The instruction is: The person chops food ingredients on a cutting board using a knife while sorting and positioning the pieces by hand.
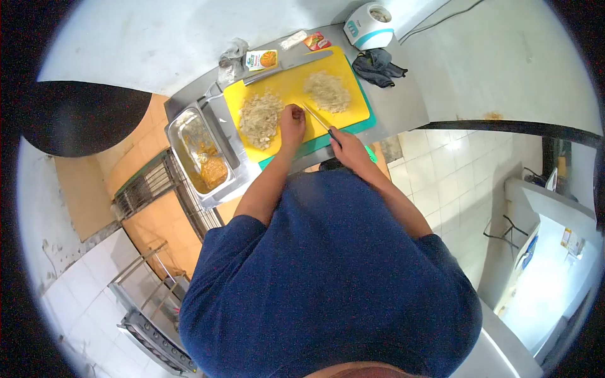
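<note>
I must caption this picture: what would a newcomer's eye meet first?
The dark blue shirt fills the lower middle. Above it, the bright yellow cutting board carries two pale chopped heaps, one left, one right. At its near edge, the right hand holds a knife.

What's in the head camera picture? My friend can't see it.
A person in a blue shirt holds a knife in the right hand over a yellow cutting board, the left hand near the knife's tip. Two pale heaps of food bits lie on it.
</note>
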`<state>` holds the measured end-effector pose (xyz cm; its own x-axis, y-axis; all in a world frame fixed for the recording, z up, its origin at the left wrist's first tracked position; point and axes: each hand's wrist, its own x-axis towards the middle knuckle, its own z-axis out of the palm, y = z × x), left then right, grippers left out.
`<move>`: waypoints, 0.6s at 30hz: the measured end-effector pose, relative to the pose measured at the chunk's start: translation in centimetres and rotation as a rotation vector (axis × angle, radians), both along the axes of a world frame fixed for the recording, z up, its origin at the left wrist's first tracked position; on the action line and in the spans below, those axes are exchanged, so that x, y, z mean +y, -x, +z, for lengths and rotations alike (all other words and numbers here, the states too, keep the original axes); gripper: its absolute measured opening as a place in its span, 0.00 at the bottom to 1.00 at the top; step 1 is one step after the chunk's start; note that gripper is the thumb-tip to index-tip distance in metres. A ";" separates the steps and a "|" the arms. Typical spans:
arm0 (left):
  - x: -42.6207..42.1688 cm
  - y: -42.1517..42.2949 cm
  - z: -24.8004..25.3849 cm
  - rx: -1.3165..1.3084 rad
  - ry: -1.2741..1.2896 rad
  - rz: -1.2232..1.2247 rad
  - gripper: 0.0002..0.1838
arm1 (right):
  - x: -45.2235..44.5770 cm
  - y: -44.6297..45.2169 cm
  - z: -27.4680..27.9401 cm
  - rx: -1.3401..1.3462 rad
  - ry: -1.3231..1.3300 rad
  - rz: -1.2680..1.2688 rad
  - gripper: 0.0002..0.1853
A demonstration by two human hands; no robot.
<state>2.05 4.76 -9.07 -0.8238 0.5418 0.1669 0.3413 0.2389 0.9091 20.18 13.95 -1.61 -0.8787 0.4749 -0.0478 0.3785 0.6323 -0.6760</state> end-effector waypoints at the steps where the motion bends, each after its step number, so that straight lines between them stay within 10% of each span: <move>1: 0.0 -0.1 0.1 0.006 0.016 0.005 0.08 | 0.0 0.0 -0.1 -0.006 -0.002 0.004 0.22; 18: 0.7 1.5 -0.1 0.157 0.088 -0.003 0.07 | 0.7 0.1 2.2 -0.213 0.022 0.054 0.25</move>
<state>0.53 5.51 -9.20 -0.7895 0.5627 0.2451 0.4783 0.3139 0.8202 20.07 14.64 0.54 -0.8720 0.4239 -0.2446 0.4798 0.6419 -0.5981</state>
